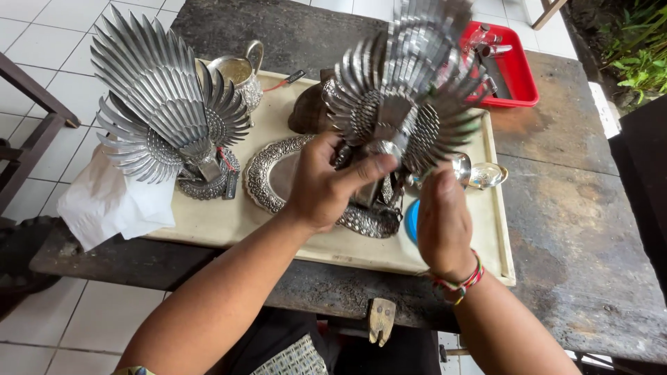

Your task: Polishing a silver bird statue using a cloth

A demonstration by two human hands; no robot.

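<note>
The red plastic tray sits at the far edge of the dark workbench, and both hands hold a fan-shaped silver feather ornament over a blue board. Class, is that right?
One detail is wrong: the board under the ornament is cream, not blue. The head view shows the left hand and right hand holding the fan-shaped silver feather ornament over it, with the red plastic tray at the far edge of the dark workbench.

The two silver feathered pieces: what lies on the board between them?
In the head view, an embossed oval silver tray lies flat between the standing feathered piece and the one held by the left hand and right hand.
</note>
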